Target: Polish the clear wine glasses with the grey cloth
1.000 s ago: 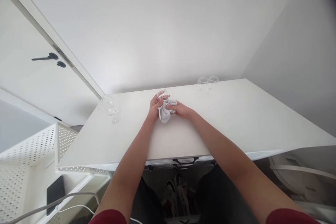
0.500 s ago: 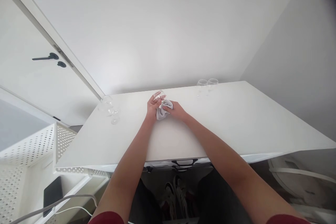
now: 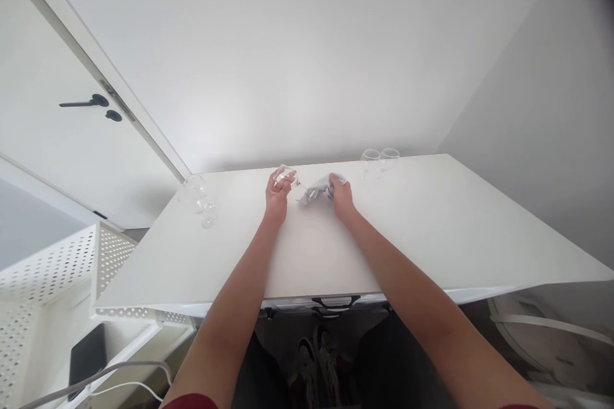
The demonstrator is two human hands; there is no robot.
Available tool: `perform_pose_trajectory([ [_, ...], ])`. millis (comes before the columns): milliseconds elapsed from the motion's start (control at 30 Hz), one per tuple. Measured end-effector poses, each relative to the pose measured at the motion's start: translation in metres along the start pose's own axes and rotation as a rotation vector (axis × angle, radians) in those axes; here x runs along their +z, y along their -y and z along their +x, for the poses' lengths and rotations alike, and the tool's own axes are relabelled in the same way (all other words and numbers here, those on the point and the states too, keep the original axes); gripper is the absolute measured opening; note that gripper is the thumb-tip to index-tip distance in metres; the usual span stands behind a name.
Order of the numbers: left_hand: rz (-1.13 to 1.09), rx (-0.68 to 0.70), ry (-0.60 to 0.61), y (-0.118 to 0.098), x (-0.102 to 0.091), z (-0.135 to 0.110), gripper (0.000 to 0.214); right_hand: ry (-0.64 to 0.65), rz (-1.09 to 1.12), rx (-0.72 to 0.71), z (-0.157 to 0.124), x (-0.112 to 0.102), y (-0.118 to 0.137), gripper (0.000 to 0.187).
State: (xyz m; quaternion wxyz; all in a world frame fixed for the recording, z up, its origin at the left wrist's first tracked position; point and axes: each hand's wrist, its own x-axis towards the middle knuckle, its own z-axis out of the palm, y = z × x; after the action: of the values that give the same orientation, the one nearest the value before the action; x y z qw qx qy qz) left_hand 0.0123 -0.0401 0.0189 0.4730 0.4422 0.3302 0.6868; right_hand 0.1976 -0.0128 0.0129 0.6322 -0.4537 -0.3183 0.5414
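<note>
My left hand (image 3: 277, 197) is closed around the bowl of a clear wine glass (image 3: 286, 174). The glass is tilted, its stem and foot pointing right and down. In my right hand (image 3: 341, 197) is a bunched light grey cloth (image 3: 319, 190), which hangs out to the left beside the glass's foot. Whether the cloth touches the foot I cannot tell. Both hands are above the white tabletop (image 3: 316, 255), near its back edge.
Clear wine glasses (image 3: 194, 195) stand close together at the table's left end. Two more wine glasses (image 3: 378, 163) are at the back, right of my hands. A wall rises behind the table. Black drawer handles (image 3: 336, 301) line the front, and a perforated white shelf (image 3: 112, 255) is at left.
My right hand has moved right with the cloth, away from my left hand. The cloth no longer wraps the glass's lower part, and the stem and foot now show. My left hand keeps the glass.
</note>
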Motion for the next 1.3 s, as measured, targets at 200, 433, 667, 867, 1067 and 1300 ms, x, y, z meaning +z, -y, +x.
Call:
perform_pose_trajectory([
  [200,0.049,0.102,-0.014,-0.006,0.006,-0.006,0.074,0.371,0.124,0.09,-0.009,0.008,-0.003,0.036],
  [433,0.207,0.158,0.185,-0.007,0.015,-0.011,0.074,0.207,-0.172,-0.003,-0.001,-0.002,-0.01,0.039],
  [667,0.227,0.192,0.226,-0.005,0.012,-0.009,0.072,0.196,0.039,0.068,0.001,-0.001,-0.008,0.046],
  [867,0.246,0.203,0.243,-0.001,0.011,-0.008,0.074,0.24,-0.104,0.042,0.003,0.0,-0.014,0.044],
  [1067,0.249,0.199,0.237,-0.001,0.013,-0.01,0.072,0.05,-0.146,0.037,0.003,-0.005,-0.011,0.047],
  [1300,0.232,0.231,0.231,0.003,0.01,-0.007,0.074,0.254,-0.075,0.038,0.002,0.002,-0.012,0.046],
])
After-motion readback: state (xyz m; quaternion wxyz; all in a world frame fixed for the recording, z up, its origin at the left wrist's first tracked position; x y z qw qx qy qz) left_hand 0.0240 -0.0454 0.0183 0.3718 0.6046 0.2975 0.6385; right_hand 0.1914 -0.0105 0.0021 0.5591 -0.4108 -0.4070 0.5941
